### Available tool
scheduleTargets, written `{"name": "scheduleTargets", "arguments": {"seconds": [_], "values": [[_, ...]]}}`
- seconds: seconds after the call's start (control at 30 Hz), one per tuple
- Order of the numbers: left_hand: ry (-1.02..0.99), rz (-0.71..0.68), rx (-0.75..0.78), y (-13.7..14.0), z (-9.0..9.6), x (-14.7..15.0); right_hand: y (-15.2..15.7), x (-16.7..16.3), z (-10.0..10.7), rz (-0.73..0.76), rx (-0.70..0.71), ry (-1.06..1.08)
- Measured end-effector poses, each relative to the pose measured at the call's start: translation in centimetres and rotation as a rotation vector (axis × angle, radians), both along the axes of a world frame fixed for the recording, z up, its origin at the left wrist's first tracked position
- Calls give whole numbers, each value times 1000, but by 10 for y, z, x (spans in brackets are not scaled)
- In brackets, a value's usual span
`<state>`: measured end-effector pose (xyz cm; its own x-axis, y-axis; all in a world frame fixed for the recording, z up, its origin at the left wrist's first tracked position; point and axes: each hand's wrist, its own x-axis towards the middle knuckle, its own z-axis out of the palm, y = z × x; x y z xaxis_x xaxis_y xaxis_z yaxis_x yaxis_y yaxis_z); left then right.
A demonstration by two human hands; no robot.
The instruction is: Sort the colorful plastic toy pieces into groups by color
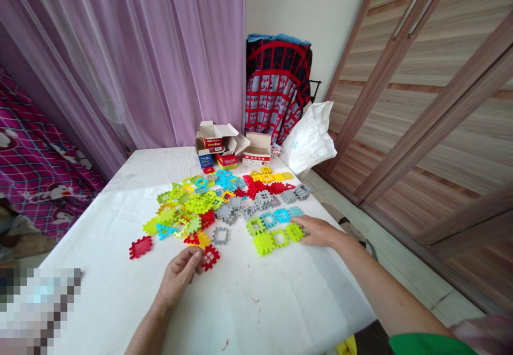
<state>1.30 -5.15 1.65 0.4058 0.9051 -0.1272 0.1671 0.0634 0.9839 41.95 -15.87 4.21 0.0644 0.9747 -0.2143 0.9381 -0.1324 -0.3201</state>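
Note:
My left hand [182, 272] is closed, with thumb and curled fingers at the left edge of a red window-pattern interlocking block [210, 257]. Just beyond it lie a yellow block [203, 239] and a grey open-frame block [220, 236]. On the right side, my right hand [318, 231] grips the end of a lime green block [295, 232], its fingers reaching along the far edge. That block sits in a row with a green frame block [279, 238] and a solid green block [264, 243]. Behind it runs a row of blue blocks [282, 215]. The right fingertips are partly hidden.
A mixed heap of green blocks [188, 202] spreads across the table [120, 200], with red blocks [260, 186], grey blocks [263, 200] and yellow blocks [276, 177] grouped right. Open cardboard boxes [256, 149] and a white plastic bag [308, 138] stand at the back.

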Motion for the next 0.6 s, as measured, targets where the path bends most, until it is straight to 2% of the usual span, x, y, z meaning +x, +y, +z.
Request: {"name": "scheduleTargets", "arguments": {"seconds": [0.17,0.23,0.3,0.43,0.5,0.6], "values": [[2,-9,0,-1,1,0,-7,12,-8,-126,31,72],[-2,-7,2,-1,1,1,-9,11,-12,-182,159,108],[-8,0,5,-1,0,1,-6,1,-14,-237,352,137],[-15,14,1,-2,-1,2,10,-57,-11,-276,666,205],[-24,20,-5,-2,-1,2,19,-102,-11,-194,758,261],[-41,48,-2,-3,-4,2,30,-170,-15,49,757,341]]}}
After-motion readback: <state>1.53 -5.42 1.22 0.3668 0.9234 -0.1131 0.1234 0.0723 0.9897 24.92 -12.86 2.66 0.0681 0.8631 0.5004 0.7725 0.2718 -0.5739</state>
